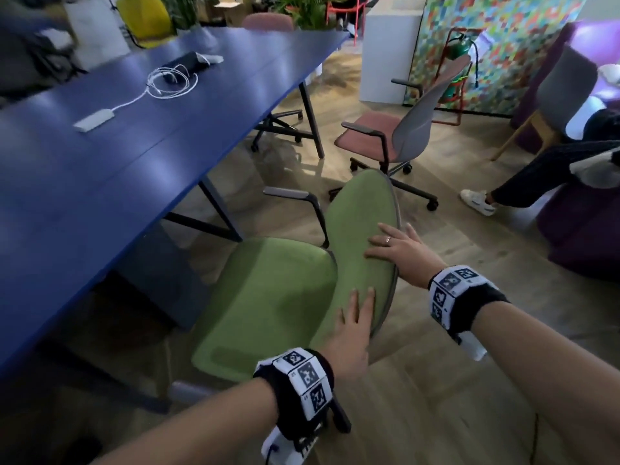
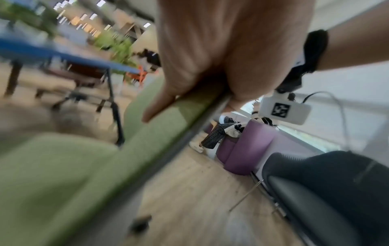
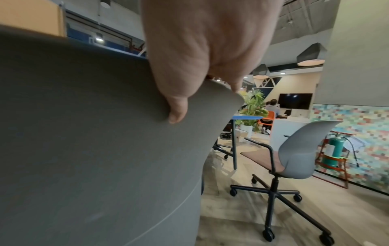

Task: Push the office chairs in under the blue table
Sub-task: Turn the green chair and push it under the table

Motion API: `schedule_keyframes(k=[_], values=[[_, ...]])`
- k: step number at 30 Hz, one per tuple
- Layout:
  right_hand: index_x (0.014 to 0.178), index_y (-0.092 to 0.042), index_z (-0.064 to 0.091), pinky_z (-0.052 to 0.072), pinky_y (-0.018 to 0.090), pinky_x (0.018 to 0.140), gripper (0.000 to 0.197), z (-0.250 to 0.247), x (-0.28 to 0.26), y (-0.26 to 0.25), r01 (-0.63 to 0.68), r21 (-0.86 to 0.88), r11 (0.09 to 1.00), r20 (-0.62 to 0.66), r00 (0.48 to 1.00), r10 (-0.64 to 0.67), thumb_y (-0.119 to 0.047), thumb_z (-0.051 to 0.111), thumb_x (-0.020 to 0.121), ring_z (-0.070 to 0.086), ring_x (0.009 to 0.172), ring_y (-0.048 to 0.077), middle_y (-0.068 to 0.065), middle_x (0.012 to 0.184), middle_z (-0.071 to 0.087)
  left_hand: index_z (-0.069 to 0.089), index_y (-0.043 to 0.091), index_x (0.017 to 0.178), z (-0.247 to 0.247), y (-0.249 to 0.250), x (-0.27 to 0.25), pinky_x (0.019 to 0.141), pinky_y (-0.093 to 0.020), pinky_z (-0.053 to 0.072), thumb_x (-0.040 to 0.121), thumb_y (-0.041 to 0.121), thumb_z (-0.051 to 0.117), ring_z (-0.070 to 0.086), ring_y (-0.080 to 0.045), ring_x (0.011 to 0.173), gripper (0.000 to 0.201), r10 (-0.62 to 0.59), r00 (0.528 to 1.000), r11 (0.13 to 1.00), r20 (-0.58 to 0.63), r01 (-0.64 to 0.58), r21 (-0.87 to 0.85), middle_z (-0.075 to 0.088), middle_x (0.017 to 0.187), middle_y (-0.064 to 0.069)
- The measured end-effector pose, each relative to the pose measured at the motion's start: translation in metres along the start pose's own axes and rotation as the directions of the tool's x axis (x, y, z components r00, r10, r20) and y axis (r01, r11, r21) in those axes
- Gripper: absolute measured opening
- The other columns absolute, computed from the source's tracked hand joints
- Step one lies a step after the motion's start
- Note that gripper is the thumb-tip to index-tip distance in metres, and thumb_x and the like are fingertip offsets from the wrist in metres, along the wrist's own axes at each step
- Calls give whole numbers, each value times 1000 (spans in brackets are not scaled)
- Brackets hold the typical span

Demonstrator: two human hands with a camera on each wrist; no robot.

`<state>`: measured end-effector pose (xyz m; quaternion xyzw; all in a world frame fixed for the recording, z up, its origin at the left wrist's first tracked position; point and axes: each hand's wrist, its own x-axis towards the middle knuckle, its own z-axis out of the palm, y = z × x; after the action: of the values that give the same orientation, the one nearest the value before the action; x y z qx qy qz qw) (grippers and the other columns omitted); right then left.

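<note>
Green chair (image 1: pixel 268 303) has its backrest clasped by left hand (image 1: pixel 350 333) and right hand (image 1: pixel 402 253).

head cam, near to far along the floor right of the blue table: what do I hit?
green chair, its back held by left hand and right hand → pink chair → extinguisher

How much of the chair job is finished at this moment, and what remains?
Done: the far chair seems already under the blue table; only its wheeled base shows. In hand: the left hand and right hand grip the backrest of the green chair, whose seat lies mostly outside the table edge. Left: finish this push, then the pink-seated chair, standing clear of the table.
</note>
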<state>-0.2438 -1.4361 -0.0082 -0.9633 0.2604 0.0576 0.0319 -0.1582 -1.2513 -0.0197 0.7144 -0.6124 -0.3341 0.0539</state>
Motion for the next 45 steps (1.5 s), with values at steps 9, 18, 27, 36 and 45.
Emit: schedule_keyframes(k=[9,18,27,36,45], values=[[123,-26,55,45,60,95,49,7,23,9,221,-72,973,26,975,-220,3,56,83,33,131,48,12,132,56,-18,33,140,-24,-45,-54,112,-59,15,80,-15,41,-6,-32,142,97,32,990,999,139,-32,-4,-24,154,0],[128,-24,51,36,52,106,49,0,55,-24,276,104,955,46,958,-282,-2,55,84,30,132,37,7,136,52,-9,24,144,-55,-52,-25,115,-55,9,86,6,45,-5,-20,143,82,-16,1000,989,3,16,-147,-13,156,1],[131,-25,47,39,55,98,48,-11,116,-69,335,88,938,69,937,-341,-7,51,86,29,130,31,4,138,48,0,24,145,-74,-98,-15,113,-54,19,85,-1,40,4,-16,143,76,-125,967,987,-223,98,-129,2,157,2],[128,-24,50,41,56,96,47,-21,169,-104,340,116,933,64,935,-349,-4,52,85,31,126,29,6,134,51,2,25,145,-108,-148,-13,113,-54,19,83,-4,41,7,-18,143,78,-153,956,980,-250,115,-160,4,157,2],[129,-25,48,41,55,95,46,-24,201,-128,320,100,942,67,942,-328,-6,49,87,29,127,29,7,133,51,5,26,145,-134,-178,-12,113,-28,19,79,-2,46,15,-18,141,82,-205,947,961,-247,147,-236,9,156,0]])
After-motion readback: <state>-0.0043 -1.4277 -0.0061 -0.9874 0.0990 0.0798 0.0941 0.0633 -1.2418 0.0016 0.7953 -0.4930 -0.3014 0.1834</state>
